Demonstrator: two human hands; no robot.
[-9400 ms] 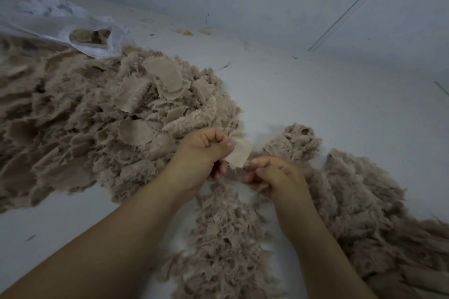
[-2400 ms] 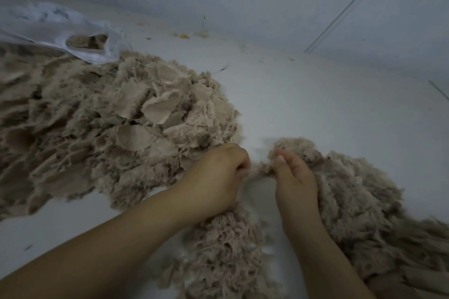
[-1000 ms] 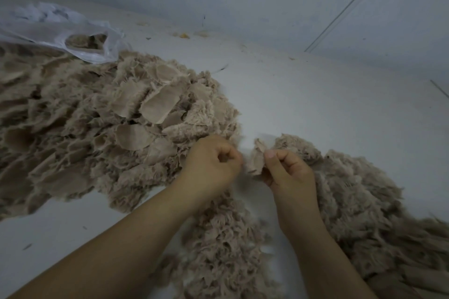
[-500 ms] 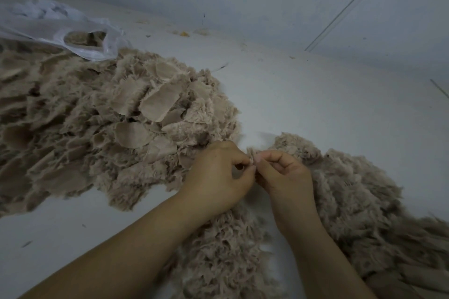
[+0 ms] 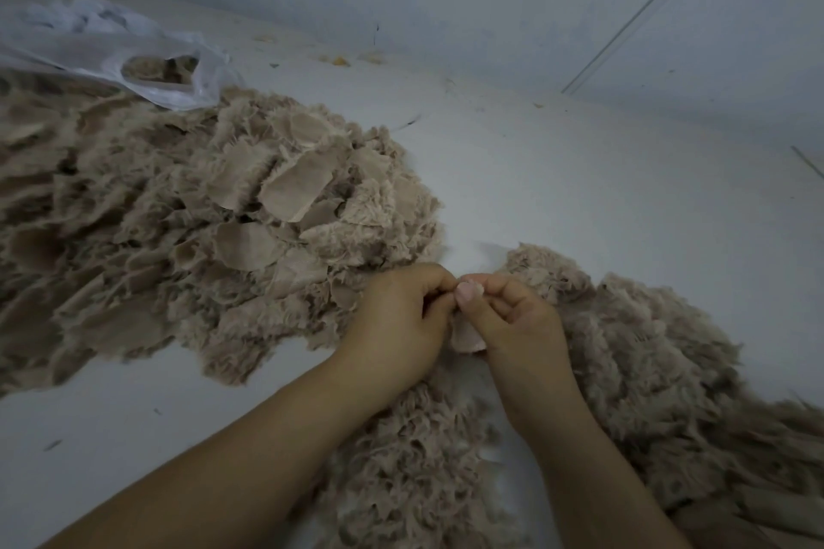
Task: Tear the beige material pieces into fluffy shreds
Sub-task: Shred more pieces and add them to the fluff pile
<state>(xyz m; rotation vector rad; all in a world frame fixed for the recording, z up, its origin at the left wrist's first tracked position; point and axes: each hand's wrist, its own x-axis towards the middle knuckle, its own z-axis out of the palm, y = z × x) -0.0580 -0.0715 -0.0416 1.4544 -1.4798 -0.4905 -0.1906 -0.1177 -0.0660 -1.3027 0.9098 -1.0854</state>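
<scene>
Pinching together near the middle of the head view, the left hand (image 5: 397,316) and the right hand (image 5: 512,321) meet fingertip to fingertip above a white surface (image 5: 602,201); I cannot tell if it is a tabletop or a floor. Both forearms come in from the bottom edge and point up and inward, so the wrists form a narrow V. The left hand is curled, knuckles up, its grip clenched on the top edge of a small beige piece (image 5: 466,332). The right hand turns its thumb toward the camera, and its grip is clenched on the same piece, which hangs down between the two palms. To the left lies a big pile of untorn pieces (image 5: 214,214), with flat patches and furry sides mixed. To the right and below the hands spreads a heap of fluffy shreds (image 5: 646,352), touching the right wrist. At the far left a white plastic bag (image 5: 111,49) lies partly on the big pile, open, with some beige material visible inside.
</scene>
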